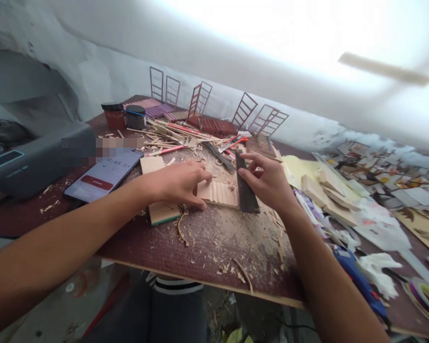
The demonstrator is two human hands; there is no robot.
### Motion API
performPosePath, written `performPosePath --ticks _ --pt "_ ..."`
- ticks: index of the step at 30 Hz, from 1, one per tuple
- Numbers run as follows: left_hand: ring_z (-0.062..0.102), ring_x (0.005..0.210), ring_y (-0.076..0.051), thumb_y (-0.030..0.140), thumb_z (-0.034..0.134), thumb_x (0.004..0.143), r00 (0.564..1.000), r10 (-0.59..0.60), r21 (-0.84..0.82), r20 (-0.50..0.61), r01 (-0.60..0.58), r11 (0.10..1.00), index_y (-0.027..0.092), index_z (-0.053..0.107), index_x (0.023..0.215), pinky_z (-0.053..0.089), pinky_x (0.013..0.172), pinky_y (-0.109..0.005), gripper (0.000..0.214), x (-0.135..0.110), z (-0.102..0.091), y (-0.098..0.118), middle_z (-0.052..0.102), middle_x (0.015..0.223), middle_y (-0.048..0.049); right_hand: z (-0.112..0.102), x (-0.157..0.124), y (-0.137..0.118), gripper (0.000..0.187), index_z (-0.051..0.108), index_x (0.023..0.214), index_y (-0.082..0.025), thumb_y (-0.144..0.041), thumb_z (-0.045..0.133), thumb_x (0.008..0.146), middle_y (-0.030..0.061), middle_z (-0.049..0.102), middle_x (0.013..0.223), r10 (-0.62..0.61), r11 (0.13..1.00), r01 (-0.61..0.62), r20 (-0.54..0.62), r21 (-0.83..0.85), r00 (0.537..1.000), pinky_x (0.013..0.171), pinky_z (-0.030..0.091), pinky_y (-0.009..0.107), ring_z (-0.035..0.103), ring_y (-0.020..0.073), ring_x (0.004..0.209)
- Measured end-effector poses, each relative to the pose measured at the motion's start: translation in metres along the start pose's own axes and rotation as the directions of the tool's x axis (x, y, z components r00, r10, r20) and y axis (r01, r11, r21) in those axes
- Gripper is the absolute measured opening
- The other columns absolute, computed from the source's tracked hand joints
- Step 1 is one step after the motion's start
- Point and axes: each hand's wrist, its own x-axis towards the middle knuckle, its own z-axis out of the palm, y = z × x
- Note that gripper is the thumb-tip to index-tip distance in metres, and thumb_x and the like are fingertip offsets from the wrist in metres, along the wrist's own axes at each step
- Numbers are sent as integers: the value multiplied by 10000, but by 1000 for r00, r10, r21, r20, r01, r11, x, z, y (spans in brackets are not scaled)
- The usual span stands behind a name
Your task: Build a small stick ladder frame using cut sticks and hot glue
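On the work table, my left hand (184, 183) grips the left end of a small ridged wood block (219, 193), with thumb on the near side and fingers on the far side. A pale flat board (164, 215) with a green edge lies partly under that hand. My right hand (266, 178) pinches a dark flat metal blade (246, 193) between thumb and fingers. The blade stands on edge at the block's right end; its exact kind I cannot make out. Behind the block lies another dark metal strip (219, 156).
Shavings cover the maroon table (214, 257). To the left are a phone (103, 176), a grey speaker-like box (39, 162) and two jars (113, 116). Thin sticks and several ladder-like frames (243, 110) stand behind. Wood pieces (329, 190) and a blue tool (357, 278) lie right.
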Motion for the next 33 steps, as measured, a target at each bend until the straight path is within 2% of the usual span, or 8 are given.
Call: performPosePath --ticks 4,8,14,19,23,27,29,33 --pt "574 812 -193 323 766 828 998 -59 -4 -16 59 998 151 700 878 388 738 -300 192 0 -1 3 667 855 -64 14 -8 -15 431 680 1286 -122 -323 593 915 -20 515 739 -40 996 29 140 81 989 583 412 290 450 100 581" --pt "580 784 -180 319 743 849 993 -74 -71 -88 68 995 153 701 761 392 725 -305 192 6 11 11 680 842 -64 24 -10 -21 432 678 1302 -117 -289 570 921 -22 532 714 -90 996 86 230 27 969 656 430 319 484 114 598" --pt "601 864 -212 327 731 870 997 -13 -8 -77 12 1000 134 713 779 441 798 -330 214 6 16 15 675 894 -100 31 -6 -29 385 724 1205 -98 -229 558 884 46 635 764 -10 979 50 195 -198 981 671 415 320 551 158 663" --pt "603 881 -212 319 681 902 995 -7 -29 -95 5 1000 148 705 787 466 831 -337 207 5 18 12 668 909 -103 31 0 -37 293 749 1045 -112 -201 528 876 80 654 758 -8 922 87 207 -376 978 709 401 332 571 192 706" --pt "610 911 -232 324 662 902 994 -3 -50 -109 -2 999 151 710 789 484 848 -364 212 6 20 11 662 907 -106 24 -4 -39 422 695 1241 -107 -238 528 876 129 704 874 -2 913 132 319 -387 948 773 449 362 636 257 845" --pt "619 940 -252 323 639 905 992 -17 -64 -121 9 998 142 715 803 494 858 -384 221 6 21 11 662 923 -120 16 -19 -43 612 512 1492 -70 -256 489 909 168 741 950 1 903 184 430 -388 903 808 483 388 673 287 905" --pt "622 957 -260 314 639 904 993 -26 -60 -119 19 998 136 717 815 497 868 -390 214 5 20 12 664 937 -129 16 -24 -45 620 468 1526 -56 -253 441 939 171 748 925 33 879 182 438 -440 899 784 488 393 686 285 862" --pt "617 1024 -269 304 651 915 996 -22 -37 -89 19 999 127 713 856 492 934 -397 196 3 20 14 661 1002 -137 26 -22 -45 578 502 1500 -39 -243 387 972 203 752 935 47 838 166 371 -521 927 777 506 434 692 303 854"
